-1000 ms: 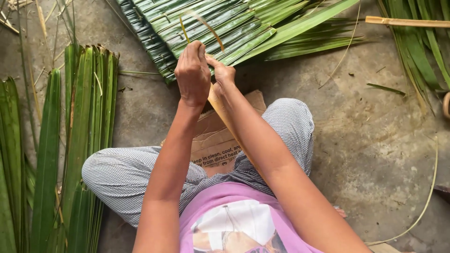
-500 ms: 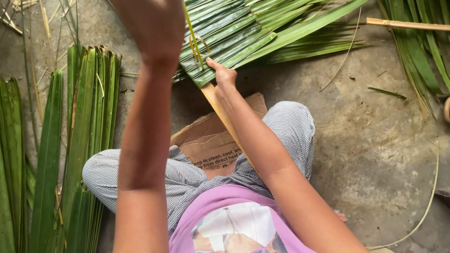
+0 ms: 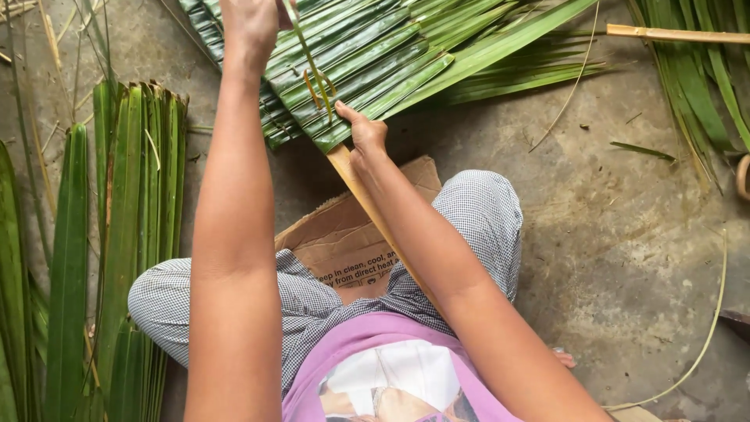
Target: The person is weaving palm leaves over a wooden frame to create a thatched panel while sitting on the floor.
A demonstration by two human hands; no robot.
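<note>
Thatch panel (image 3: 406, 55), made of folded green leaves stitched along a pale rib (image 3: 367, 199), is being worked on the concrete floor (image 3: 625, 234) just ahead of the seated person's knees. A thin green strip (image 3: 306, 51) is being pinched in the left hand (image 3: 250, 23), which is raised near the top edge of the view; the fingers are closed on the strip. The panel's lower edge is being pinned by the right hand (image 3: 361, 137), thumb extended and fingers curled over the leaf at the rib. Flattened cardboard (image 3: 344, 238) is being used as a seat. Loose leaves (image 3: 125, 234) are lying to the left.

Risks: the strip is likely to snap if tensioned sharply, and the outermost leaf is likely to slip off the rib if pressure from the right hand is relaxed.
</note>
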